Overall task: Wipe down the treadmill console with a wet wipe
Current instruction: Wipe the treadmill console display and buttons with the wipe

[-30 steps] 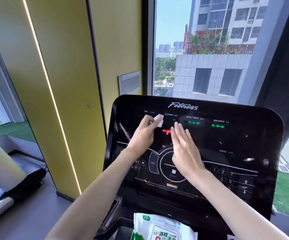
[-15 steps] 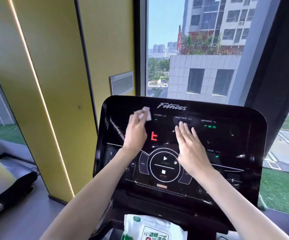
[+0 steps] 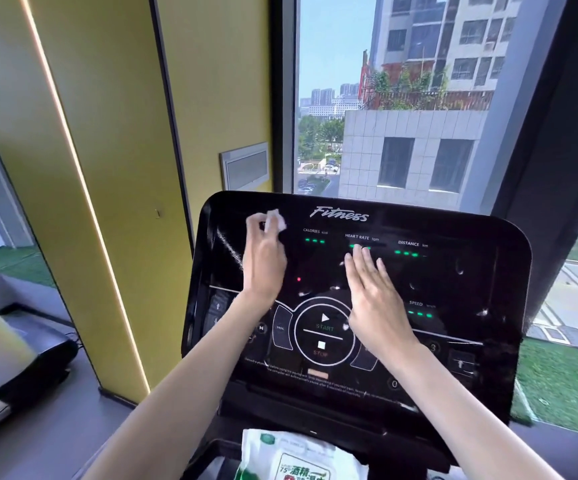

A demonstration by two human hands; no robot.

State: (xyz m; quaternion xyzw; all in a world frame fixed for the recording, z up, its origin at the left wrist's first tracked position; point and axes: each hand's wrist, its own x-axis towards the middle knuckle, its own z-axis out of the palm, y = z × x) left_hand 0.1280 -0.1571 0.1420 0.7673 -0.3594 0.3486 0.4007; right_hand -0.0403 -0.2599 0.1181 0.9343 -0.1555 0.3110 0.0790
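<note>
Black console (image 3: pixel 453 282) by yellow wall (image 3: pixel 107 168) (wipe (image 3: pixel 276 220) between left hand (image 3: pixel 263 265) fingertips; right hand (image 3: pixel 374 299) flat, straight-fingered)

1. Console (image 3: pixel 471 282): smooth, glossy black face with bright glints.
2. Wet wipe (image 3: pixel 278 219), at console's upper left: white, soft, crumpled cloth.
3. Wipe packet (image 3: pixel 298 455), below console: shiny printed plastic film.
4. Wall panels (image 3: pixel 118 168), left of console: matt yellow.

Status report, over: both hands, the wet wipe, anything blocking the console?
Left hand pinches wet wipe at console top left. Right hand open, flat over mid-panel. Nothing blocking; wipe pack sits below.
</note>
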